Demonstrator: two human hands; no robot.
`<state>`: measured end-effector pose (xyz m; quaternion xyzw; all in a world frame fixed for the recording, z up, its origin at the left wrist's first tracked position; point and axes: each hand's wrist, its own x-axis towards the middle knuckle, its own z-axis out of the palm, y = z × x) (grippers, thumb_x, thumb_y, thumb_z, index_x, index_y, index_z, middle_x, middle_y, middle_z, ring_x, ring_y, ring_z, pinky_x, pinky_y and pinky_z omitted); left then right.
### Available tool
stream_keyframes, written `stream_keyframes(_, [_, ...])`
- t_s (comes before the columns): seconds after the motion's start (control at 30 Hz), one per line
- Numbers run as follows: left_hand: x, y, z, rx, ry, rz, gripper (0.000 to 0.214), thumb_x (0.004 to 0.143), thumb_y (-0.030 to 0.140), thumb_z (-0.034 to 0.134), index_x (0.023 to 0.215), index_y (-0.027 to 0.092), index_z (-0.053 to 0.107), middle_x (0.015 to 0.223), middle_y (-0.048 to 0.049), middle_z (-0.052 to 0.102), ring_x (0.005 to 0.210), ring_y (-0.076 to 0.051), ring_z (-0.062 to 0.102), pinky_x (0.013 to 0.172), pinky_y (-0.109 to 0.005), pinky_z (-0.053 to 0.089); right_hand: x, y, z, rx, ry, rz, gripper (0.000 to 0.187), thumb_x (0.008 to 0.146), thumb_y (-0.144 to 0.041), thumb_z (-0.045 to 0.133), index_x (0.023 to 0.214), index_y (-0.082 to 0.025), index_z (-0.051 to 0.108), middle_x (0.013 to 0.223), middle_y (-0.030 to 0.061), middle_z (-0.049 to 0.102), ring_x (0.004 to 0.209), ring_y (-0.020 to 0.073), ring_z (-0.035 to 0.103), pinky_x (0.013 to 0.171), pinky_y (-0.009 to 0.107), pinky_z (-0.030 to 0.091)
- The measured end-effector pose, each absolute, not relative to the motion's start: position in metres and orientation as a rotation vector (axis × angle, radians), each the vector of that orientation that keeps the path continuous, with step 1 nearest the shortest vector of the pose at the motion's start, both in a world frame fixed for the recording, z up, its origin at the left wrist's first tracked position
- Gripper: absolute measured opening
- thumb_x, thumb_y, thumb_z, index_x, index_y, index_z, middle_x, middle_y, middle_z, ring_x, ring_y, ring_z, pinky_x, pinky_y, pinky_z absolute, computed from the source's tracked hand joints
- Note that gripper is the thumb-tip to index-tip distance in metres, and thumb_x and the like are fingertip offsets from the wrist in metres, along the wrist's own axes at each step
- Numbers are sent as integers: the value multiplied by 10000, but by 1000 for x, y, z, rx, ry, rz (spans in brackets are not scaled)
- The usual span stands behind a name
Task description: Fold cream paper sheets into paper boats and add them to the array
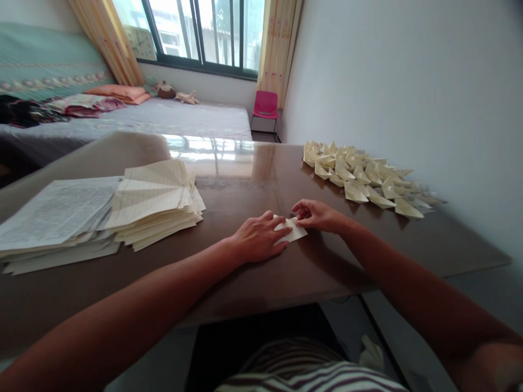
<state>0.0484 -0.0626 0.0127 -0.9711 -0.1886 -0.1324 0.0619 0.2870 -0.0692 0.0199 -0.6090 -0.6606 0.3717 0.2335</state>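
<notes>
A small folded piece of cream paper [296,233] lies on the brown table in front of me. My left hand [261,238] rests over its left part, fingers spread and pressing it down against the tabletop. At the paper's upper right edge, my right hand [316,215] pinches it between thumb and curled fingers. Part of the paper is hidden under my left fingers. To the right sit many folded paper boats [359,174], grouped in rows near the wall.
On the left, a stack of cream lined paper [151,190] overlaps a stack of printed white sheets [61,209]. The glossy table [229,201] ends close to my body. Beyond it are a bed [196,118], a pink chair [266,105] and a window.
</notes>
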Motion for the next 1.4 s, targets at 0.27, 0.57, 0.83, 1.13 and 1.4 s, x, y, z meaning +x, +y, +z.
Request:
stream_keyframes(0.27, [48, -60, 11, -2953, -597, -377, 418, 963, 440, 327, 1323, 318, 501, 1301, -13, 545, 1059, -225, 497, 787, -333, 499, 277, -87, 17, -1685, -1963, 617, 132, 768, -254, 639, 823, -172, 727, 708, 7, 671, 640, 121, 583, 598, 226, 427])
stream_keyframes(0.57, [50, -61, 14, -2978, -615, -344, 421, 955, 413, 370, 1351, 299, 458, 1288, -22, 546, 1082, -215, 497, 783, -324, 515, 266, -128, 20, -1583, -2471, -33, 313, 918, -135, 455, 1165, -213, 631, 1108, 90, 620, 1029, 201, 514, 875, 318, 432])
stream_keyframes(0.83, [43, -63, 33, -2999, -638, -184, 488, 882, 545, 484, 1208, 191, 561, 1171, -81, 590, 1043, -242, 513, 860, -357, 489, 269, -118, 48, -1354, -2863, -103, 247, 926, -222, 480, 1098, -132, 632, 1058, 128, 647, 996, 235, 502, 866, 369, 386])
stream_keyframes(1.13, [45, -86, 46, -2904, -817, 107, 431, 898, 374, 521, 1204, 72, 550, 1091, -148, 638, 997, -264, 577, 852, -354, 480, 255, -101, 63, -1237, -3033, -285, 432, 861, -504, 540, 975, -96, 622, 778, 129, 654, 791, 240, 563, 732, 344, 332])
stream_keyframes(1.4, [37, -100, 37, -2839, -851, 81, 276, 904, 105, 450, 1150, 94, 575, 1141, -144, 626, 1033, -250, 574, 870, -359, 494, 249, -100, 61, -1191, -3067, -344, 128, 880, -133, 511, 867, -135, 639, 772, 115, 657, 802, 231, 560, 686, 342, 294])
